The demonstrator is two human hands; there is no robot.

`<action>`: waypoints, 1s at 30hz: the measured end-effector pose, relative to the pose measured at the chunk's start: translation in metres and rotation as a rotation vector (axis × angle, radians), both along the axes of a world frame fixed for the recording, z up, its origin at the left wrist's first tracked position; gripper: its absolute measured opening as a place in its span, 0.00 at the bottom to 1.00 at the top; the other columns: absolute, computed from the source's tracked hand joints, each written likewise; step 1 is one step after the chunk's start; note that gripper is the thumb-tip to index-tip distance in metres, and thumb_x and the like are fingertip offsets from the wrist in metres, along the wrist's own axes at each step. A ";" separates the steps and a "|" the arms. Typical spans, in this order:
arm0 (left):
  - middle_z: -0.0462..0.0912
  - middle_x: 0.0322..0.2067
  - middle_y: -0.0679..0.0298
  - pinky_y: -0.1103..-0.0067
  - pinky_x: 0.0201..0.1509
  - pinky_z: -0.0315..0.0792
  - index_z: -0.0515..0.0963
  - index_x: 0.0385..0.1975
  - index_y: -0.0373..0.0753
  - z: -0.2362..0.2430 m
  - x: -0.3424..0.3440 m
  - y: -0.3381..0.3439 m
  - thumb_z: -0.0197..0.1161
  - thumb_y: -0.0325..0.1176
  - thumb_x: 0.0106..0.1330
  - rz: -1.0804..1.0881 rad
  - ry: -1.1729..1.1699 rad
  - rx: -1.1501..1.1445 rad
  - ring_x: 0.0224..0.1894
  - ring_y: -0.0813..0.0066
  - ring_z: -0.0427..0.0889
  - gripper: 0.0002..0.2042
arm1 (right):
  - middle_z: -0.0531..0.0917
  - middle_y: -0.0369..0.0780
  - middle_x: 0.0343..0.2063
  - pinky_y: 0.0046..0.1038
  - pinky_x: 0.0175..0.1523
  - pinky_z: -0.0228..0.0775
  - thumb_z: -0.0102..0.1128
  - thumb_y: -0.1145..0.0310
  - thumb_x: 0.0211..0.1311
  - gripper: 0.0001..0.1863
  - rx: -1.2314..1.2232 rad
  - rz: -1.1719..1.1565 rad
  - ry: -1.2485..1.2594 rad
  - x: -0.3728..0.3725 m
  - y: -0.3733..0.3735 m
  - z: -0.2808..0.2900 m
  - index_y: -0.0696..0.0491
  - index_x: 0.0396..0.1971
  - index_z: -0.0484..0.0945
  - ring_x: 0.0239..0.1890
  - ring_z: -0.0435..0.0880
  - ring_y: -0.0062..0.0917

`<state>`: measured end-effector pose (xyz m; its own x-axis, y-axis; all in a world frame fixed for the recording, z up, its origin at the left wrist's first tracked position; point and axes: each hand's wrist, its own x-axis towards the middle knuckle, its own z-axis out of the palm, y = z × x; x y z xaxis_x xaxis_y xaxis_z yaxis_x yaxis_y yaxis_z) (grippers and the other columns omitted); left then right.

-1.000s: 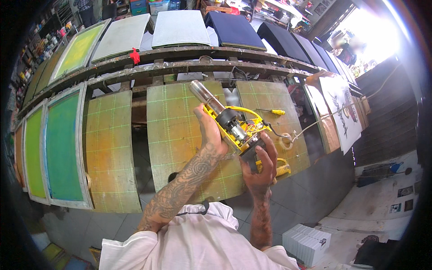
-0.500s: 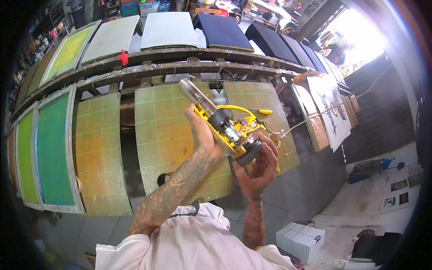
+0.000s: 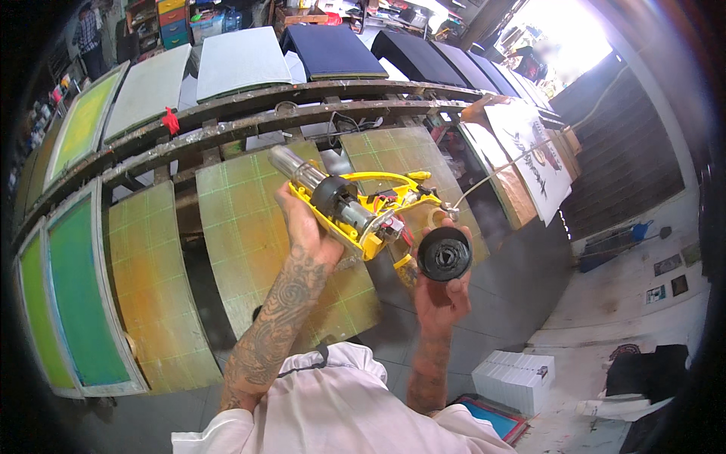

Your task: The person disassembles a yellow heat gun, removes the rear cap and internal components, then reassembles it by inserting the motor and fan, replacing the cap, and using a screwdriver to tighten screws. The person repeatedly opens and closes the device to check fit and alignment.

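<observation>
Yellow heat gun (image 3: pixel 355 208) stays gripped in my left hand (image 3: pixel 302 227); my right hand (image 3: pixel 442 291) has pulled its black round cap (image 3: pixel 445 254) off, just beside it.

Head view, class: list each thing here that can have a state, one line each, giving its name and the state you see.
Yellow plastic heat gun: casing open, motor and wiring exposed, held tilted in the left hand.
Black round end cap: off the gun, held apart from it in the right hand.
White cord: attached at the gun's handle end, trailing away.
Green-gridded printing pallets: bare, no garment on them.
Dark blue pallets: covered.
</observation>
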<state>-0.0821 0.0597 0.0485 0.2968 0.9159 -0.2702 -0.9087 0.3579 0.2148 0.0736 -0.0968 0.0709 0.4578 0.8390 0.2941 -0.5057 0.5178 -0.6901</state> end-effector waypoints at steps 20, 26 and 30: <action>0.84 0.50 0.46 0.48 0.62 0.77 0.75 0.59 0.37 0.013 -0.036 -0.007 0.36 0.55 0.81 -0.205 -0.205 0.184 0.52 0.45 0.84 0.29 | 0.75 0.54 0.65 0.39 0.69 0.76 0.84 0.79 0.42 0.45 0.077 -0.353 -0.863 -0.054 0.018 0.025 0.59 0.65 0.73 0.67 0.78 0.41; 0.85 0.50 0.49 0.48 0.58 0.79 0.72 0.61 0.44 0.021 -0.029 -0.015 0.37 0.62 0.80 -0.065 -0.080 0.225 0.52 0.46 0.84 0.29 | 0.74 0.53 0.65 0.41 0.70 0.74 0.84 0.77 0.44 0.44 0.073 -0.419 -1.002 -0.046 0.011 0.020 0.55 0.65 0.72 0.67 0.78 0.43; 0.85 0.50 0.50 0.52 0.56 0.81 0.72 0.60 0.45 0.029 -0.025 -0.018 0.39 0.63 0.80 0.021 -0.029 0.206 0.50 0.48 0.86 0.29 | 0.69 0.53 0.68 0.45 0.75 0.69 0.83 0.79 0.47 0.46 0.080 -0.370 -1.085 -0.041 0.008 0.017 0.55 0.68 0.68 0.70 0.74 0.44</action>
